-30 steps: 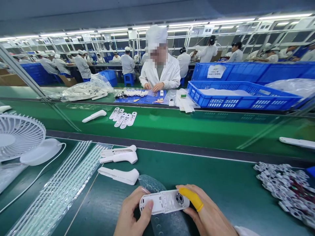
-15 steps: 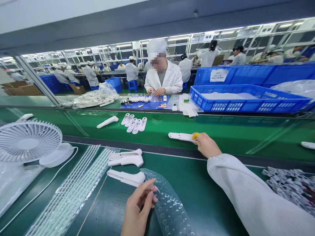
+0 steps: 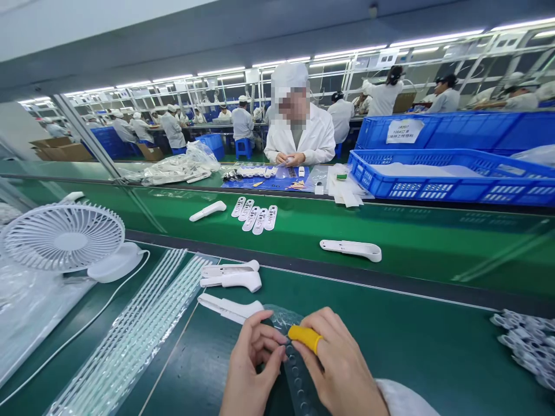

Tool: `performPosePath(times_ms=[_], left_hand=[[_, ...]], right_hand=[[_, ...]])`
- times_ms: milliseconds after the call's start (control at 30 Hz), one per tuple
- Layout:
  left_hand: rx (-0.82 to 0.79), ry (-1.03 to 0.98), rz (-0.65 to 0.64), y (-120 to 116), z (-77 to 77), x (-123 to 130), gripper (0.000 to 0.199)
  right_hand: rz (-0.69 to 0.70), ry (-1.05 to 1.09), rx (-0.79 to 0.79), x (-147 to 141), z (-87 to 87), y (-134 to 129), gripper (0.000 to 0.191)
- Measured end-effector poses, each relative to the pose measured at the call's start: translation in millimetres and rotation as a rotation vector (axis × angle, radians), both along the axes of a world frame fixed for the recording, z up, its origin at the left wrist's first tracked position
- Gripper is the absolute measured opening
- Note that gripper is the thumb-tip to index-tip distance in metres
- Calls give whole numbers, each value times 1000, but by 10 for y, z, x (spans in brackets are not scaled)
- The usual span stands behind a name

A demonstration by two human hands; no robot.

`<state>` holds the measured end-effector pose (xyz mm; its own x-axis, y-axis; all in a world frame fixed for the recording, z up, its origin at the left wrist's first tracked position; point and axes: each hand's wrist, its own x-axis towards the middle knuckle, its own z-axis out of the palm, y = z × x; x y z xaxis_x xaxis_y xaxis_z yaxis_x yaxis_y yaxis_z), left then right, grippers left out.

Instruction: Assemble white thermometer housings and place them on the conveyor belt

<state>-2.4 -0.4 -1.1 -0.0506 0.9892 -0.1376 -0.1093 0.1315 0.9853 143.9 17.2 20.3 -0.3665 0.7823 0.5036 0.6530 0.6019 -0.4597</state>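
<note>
Over the bench in front of me, my left hand (image 3: 254, 364) is closed, its thumb and fingertips pinched at the edge of a clear plastic strip with round dots (image 3: 299, 378). My right hand (image 3: 342, 361), with a yellow finger cot (image 3: 306, 337) on one finger, meets it there. Its fingertips close on the same strip; anything smaller between them is hidden. A white plastic handle shell (image 3: 232, 308) lies just beyond my left hand. Behind it rest two more white handle shells (image 3: 232, 275). On the green belt (image 3: 433, 245) lies another white handle shell (image 3: 351, 249).
At left stand a white fan (image 3: 65, 237) with a cord and a bundle of clear-wrapped strips (image 3: 134, 329). Several white oval plates (image 3: 255, 216) lie on the belt. Small grey-white parts (image 3: 526, 346) are heaped at right. Across sits a co-worker (image 3: 299, 127) beside a blue crate (image 3: 433, 188).
My right hand has let go of the white handle shell on the belt and come back to the dotted strip beside my left hand. The view has shifted slightly.
</note>
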Motion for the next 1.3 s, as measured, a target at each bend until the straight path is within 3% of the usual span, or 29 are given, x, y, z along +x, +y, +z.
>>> performPosePath(times_ms=[233, 533, 700, 767, 900, 1000, 1133, 1300], left_hand=[[-8, 47, 3, -14, 13, 19, 42], [55, 140, -93, -35, -19, 10, 44], [26, 194, -84, -23, -54, 41, 48], [-5, 198, -83, -26, -76, 56, 47], [29, 267, -196, -15, -121, 42, 33], [43, 298, -261, 7, -164, 10, 35], [36, 260, -223, 19, -265, 13, 38], [36, 239, -204, 18, -322, 41, 37]], right_hand=[[16, 25, -141, 39, -176, -24, 14], [5, -58, -372, 48, -73, 53, 15], [-51, 7, -240, 177, 40, 321, 14], [10, -28, -160, 167, 81, 483, 14], [196, -181, -125, -116, 120, 806, 12], [209, -265, -136, -444, 145, 989, 12], [186, -383, -144, -745, 200, 1084, 13], [236, -542, -156, -795, 132, 1103, 5]])
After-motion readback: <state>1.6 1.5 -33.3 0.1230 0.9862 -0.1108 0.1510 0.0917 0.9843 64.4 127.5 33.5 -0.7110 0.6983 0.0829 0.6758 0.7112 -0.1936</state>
